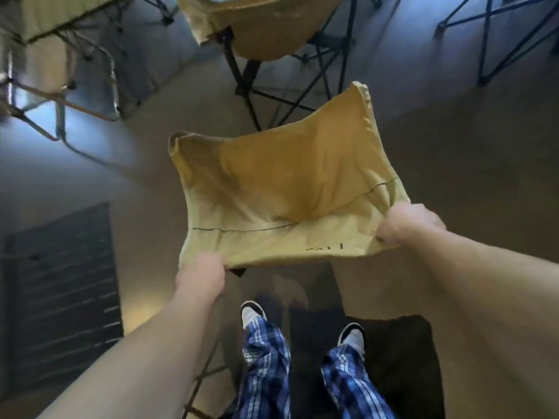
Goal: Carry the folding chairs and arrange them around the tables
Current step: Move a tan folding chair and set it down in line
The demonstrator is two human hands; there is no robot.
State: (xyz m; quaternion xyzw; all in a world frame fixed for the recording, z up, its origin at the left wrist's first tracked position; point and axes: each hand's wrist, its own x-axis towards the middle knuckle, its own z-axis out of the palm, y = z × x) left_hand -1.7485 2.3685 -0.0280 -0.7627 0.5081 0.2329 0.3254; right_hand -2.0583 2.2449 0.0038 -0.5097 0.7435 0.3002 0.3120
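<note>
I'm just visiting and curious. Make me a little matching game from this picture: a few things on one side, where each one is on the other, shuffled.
Things:
1. left hand
2. right hand
3. second tan chair
4. dark mat

Places:
A. on the floor at the left of the view
B. gripping the near left corner of the carried tan chair
C. standing ahead, at the top of the view
D. gripping the near right corner of the carried tan chair

Pairs: 1-B, 2-D, 3-C, 4-A

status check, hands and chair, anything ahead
Left hand and right hand each grip the near edge of the tan chair seat. Second tan chair stands straight ahead. Table at far left.
</note>
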